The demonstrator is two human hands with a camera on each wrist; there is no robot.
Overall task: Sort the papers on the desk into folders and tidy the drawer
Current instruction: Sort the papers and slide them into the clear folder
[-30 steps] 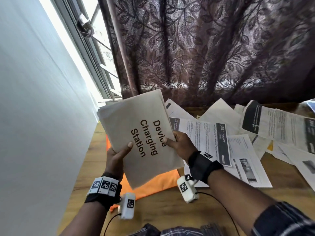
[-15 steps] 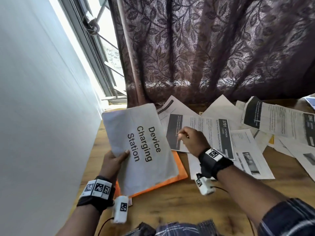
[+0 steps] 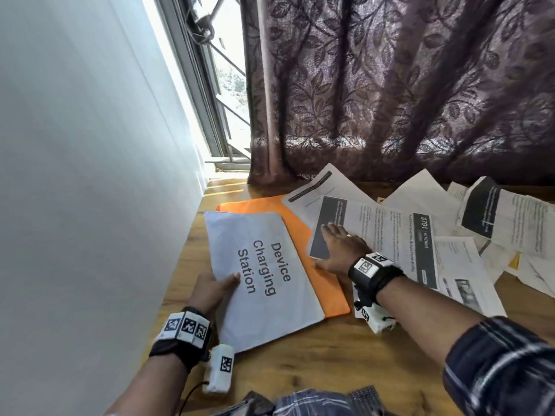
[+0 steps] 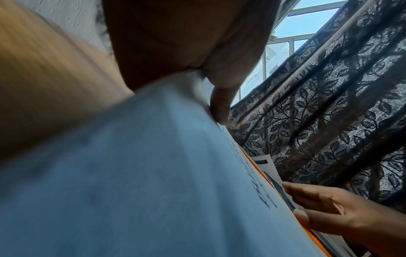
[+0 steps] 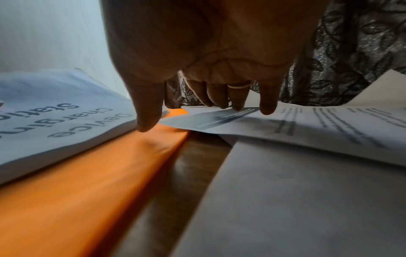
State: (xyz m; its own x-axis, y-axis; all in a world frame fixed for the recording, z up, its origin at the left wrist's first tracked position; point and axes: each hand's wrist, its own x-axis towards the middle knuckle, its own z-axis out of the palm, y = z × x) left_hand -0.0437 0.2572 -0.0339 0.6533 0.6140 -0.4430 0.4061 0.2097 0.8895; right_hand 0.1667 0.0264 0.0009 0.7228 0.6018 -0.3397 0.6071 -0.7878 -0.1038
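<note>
A white stack of papers printed "Device Charging Station" [image 3: 264, 274] lies on an orange folder [image 3: 315, 265] at the desk's left. My left hand [image 3: 214, 288] pinches the stack's near left edge, thumb on top [image 4: 219, 104]. My right hand [image 3: 339, 247] lies flat with straight fingers on a printed sheet with a dark band [image 3: 387, 235], its thumb by the orange folder [image 5: 92, 173]. In the right wrist view the fingertips [image 5: 266, 108] touch that sheet [image 5: 307, 121], beside the white stack [image 5: 54, 113].
Several loose printed sheets [image 3: 504, 217] are scattered over the wooden desk [image 3: 345, 364] to the right. A white wall [image 3: 75, 175] runs close on the left. A dark patterned curtain [image 3: 390, 85] and a window [image 3: 222, 70] stand behind the desk.
The white stack came down from mid-air onto the orange folder. My right hand let go of it and moved right onto the printed sheet, flattening out.
</note>
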